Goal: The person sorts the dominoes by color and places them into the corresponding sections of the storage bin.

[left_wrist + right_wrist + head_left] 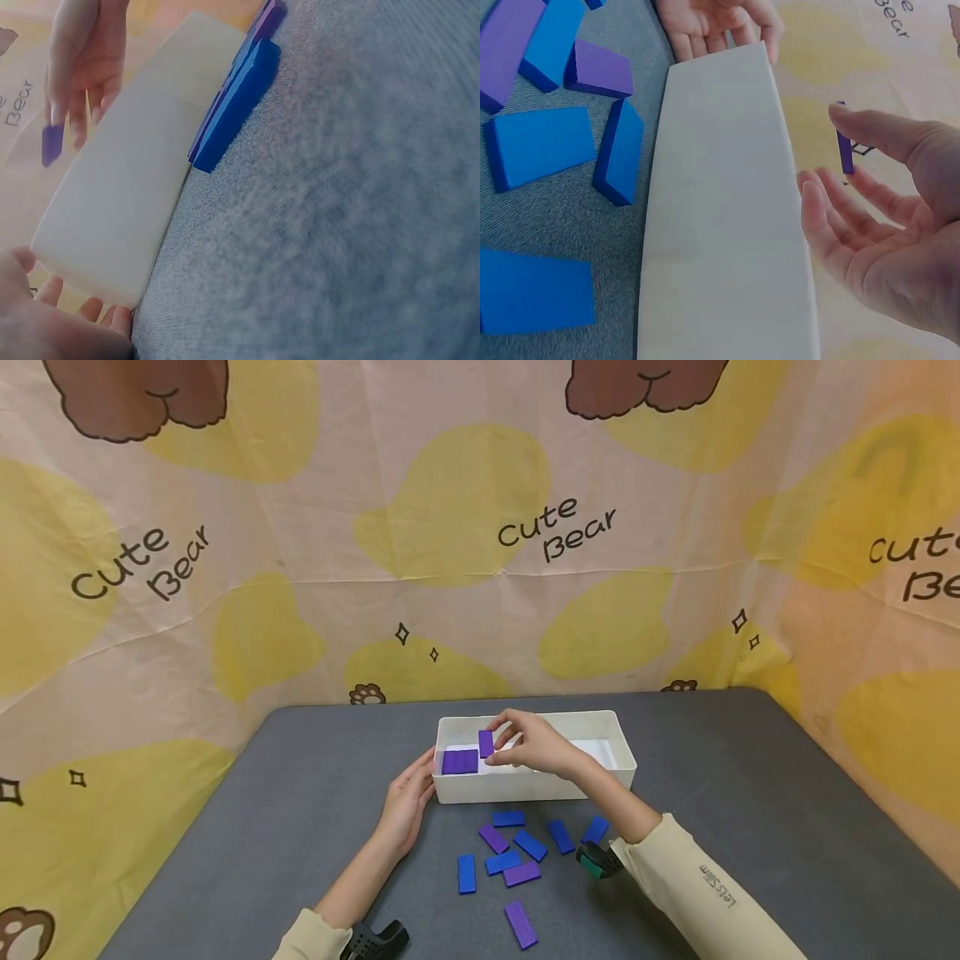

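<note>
Between thumb and fingertip, my right hand (538, 745) pinches a purple block (486, 743) by its ends, holding it over the left part of a white box (491, 790). The right wrist view shows this purple block (844, 142) edge-on, raised above the box's rim. Several purple blocks (460, 762) lie side by side inside the box at its left end. My left hand (407, 806) rests against the box's left end wall. In the left wrist view, the left hand's fingers (91, 307) touch that wall.
In front of the box, blue blocks (467, 874) and purple blocks (521, 925) lie loose at various angles on the grey tabletop (315, 802). Some sit beneath my right forearm. A patterned cloth (465, 527) hangs behind the table.
</note>
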A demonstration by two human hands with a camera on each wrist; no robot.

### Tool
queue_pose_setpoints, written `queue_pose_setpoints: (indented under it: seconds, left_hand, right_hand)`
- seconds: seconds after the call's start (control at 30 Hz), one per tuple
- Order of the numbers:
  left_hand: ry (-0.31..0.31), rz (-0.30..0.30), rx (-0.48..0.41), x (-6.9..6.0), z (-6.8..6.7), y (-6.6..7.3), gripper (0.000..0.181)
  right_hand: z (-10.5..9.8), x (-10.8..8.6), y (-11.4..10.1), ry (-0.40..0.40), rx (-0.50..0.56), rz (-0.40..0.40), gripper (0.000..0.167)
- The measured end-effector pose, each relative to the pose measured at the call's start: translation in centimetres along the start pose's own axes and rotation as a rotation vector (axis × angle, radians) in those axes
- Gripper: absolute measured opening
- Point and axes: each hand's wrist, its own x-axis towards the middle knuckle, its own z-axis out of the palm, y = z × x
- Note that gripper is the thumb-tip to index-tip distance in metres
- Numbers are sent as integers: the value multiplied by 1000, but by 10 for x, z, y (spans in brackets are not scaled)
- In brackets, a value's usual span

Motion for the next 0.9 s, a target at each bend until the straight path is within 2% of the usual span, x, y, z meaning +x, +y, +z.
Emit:
queue_pose_setpoints:
  seconds: [0.17, 0.33, 0.57, 0.9]
  left_hand:
    - [-2, -4, -5, 1, 0, -1, 52]
    - [-9, 0, -7, 3, -1, -1, 52]
    - [-15, 2, -7, 4, -1, -2, 53]
    - [-19, 5, -2, 5, -2, -4, 52]
  right_hand:
    - [5, 12, 5, 66, 72, 67, 48]
    - [14, 22, 8, 99, 184, 125, 48]
    - [24, 32, 10, 127, 180, 170, 47]
    - [39, 45, 17, 130, 241, 280, 45]
